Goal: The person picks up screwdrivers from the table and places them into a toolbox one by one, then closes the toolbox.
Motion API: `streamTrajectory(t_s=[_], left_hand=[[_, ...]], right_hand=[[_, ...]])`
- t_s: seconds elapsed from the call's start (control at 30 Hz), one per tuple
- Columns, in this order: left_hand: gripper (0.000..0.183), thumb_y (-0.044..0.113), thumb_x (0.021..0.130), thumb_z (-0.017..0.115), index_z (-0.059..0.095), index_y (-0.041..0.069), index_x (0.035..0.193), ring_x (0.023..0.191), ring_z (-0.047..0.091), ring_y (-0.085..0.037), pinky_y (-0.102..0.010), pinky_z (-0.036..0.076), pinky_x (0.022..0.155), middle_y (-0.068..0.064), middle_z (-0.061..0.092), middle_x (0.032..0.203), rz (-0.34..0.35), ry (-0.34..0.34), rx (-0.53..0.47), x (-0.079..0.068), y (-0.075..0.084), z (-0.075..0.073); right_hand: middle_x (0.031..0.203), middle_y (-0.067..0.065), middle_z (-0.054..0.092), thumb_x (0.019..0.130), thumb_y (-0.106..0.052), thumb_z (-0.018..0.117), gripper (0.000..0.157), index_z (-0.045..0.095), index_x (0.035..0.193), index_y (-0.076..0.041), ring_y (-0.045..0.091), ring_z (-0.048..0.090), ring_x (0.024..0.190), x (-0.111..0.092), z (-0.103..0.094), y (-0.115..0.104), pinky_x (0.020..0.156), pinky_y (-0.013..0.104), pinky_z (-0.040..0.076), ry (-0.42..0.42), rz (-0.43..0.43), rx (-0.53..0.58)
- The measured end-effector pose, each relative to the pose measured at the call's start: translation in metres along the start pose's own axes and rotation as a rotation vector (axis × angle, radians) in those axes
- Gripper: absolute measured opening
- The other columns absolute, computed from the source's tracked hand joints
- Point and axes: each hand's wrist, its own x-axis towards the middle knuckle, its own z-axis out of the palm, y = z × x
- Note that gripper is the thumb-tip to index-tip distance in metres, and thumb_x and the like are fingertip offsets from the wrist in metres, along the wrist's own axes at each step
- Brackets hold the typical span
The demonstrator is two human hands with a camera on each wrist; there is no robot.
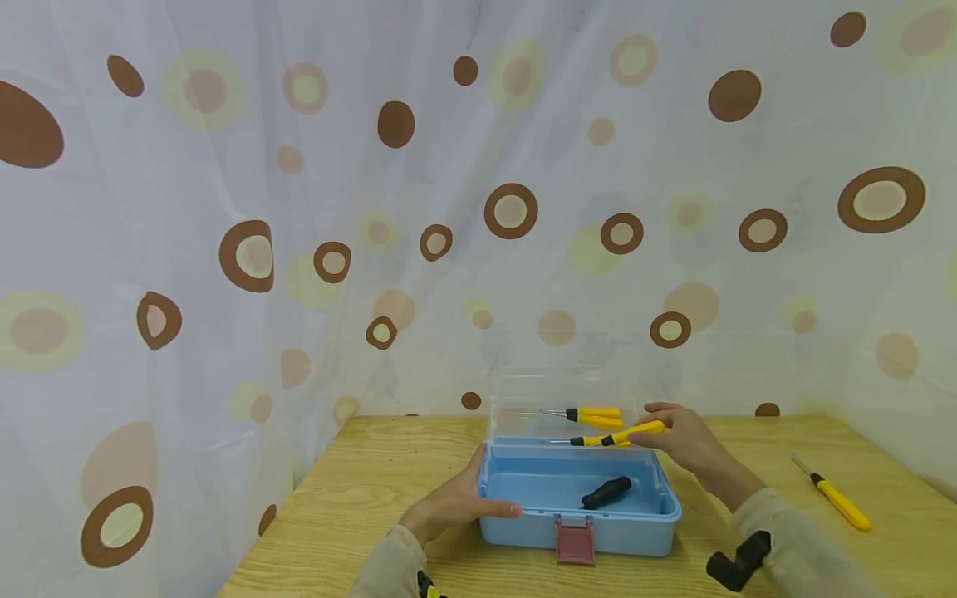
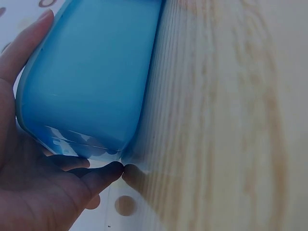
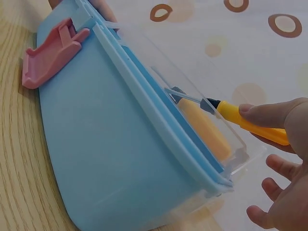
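Note:
A light blue toolbox (image 1: 516, 525) stands on the table, its clear lid (image 1: 557, 386) raised at the back. My left hand (image 1: 456, 502) grips its left end, thumb over the front rim and fingers along the outer side. My right hand (image 1: 684, 440) pinches a yellow-handled screwdriver (image 1: 635, 432) between thumb and fingers above the back right of the box. In the right wrist view its shaft points toward the box, the other fingers spread. Inside the box lies a black-handled tool (image 1: 607, 492). More yellow-and-black screwdrivers (image 1: 594, 415) show at the lid.
Another yellow screwdriver (image 1: 841, 502) lies on the wooden table (image 1: 359, 490) to the right. A pink latch (image 1: 574, 544) hangs down the box's front. A white curtain (image 1: 449, 299) with brown circles hangs behind the table and to its left.

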Motion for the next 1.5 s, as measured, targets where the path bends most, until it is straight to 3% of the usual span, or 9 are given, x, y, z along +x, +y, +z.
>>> streamTrajectory(t_s=[0.3,0.63,0.83,1.5], left_hand=[[0.126,0.042,0.086,0.084,-0.008,0.01,0.166,0.153,0.014,-0.039,-0.067,0.016,0.117,-0.018,0.002,0.171,-0.01,0.008,0.006,-0.002,0.0,0.0],[0.126,0.043,0.085,0.084,-0.008,0.009,0.166,0.154,0.011,-0.04,-0.067,0.016,0.117,-0.018,0.0,0.171,-0.013,0.01,0.023,-0.002,0.0,0.0],[0.126,0.043,0.085,0.084,-0.007,0.009,0.166,0.153,0.012,-0.04,-0.068,0.017,0.116,-0.018,0.002,0.171,-0.02,0.015,0.027,-0.002,0.0,0.001],[0.126,0.043,0.085,0.084,-0.006,0.01,0.166,0.15,0.021,-0.039,-0.066,0.018,0.117,-0.019,0.008,0.17,-0.019,0.012,0.009,0.0,-0.001,0.001]], right_hand=[[0.156,0.034,0.03,0.094,-0.03,0.078,0.046,0.07,0.119,0.008,0.058,0.024,0.14,0.004,0.013,-0.008,0.11,0.073,0.025,0.012,0.036,0.008],[0.158,0.033,0.024,0.094,-0.029,0.079,0.043,0.07,0.12,0.004,0.058,0.018,0.142,0.002,0.021,-0.012,0.109,0.077,0.018,0.009,0.015,0.049],[0.159,0.033,0.024,0.098,-0.03,0.074,0.041,0.071,0.124,0.002,0.058,0.021,0.141,0.0,0.02,-0.011,0.107,0.078,0.022,0.007,-0.018,0.049],[0.158,0.035,0.028,0.102,-0.033,0.069,0.046,0.066,0.131,0.002,0.058,0.027,0.14,-0.011,0.005,-0.004,0.107,0.075,0.027,-0.011,0.02,0.066]])
